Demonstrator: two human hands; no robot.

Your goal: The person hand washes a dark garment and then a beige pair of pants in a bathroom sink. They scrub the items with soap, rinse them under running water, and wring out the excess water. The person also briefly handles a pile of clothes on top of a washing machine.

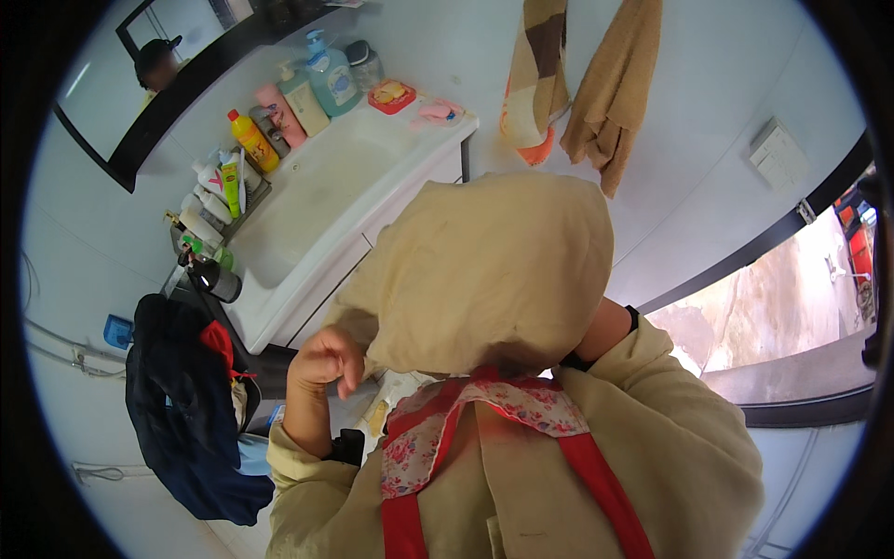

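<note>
A large piece of beige cloth (489, 272) is raised before my chest and hides much of what lies behind it. My left hand (327, 360) is at the cloth's lower left edge, its fingers curled and partly bent down; whether they pinch the cloth cannot be told. My right hand is hidden behind or inside the cloth; only the forearm with a black band shows at its right side. A red apron with a floral bib (489, 405) hangs over my beige jacket (670, 447).
A white washbasin (321, 189) with bottles along its back stands ahead to the left. Two towels (614, 91) hang on the wall. Dark clothes (188, 412) hang at the left. A mirror (105, 105) is at the upper left, a doorway (775, 293) at the right.
</note>
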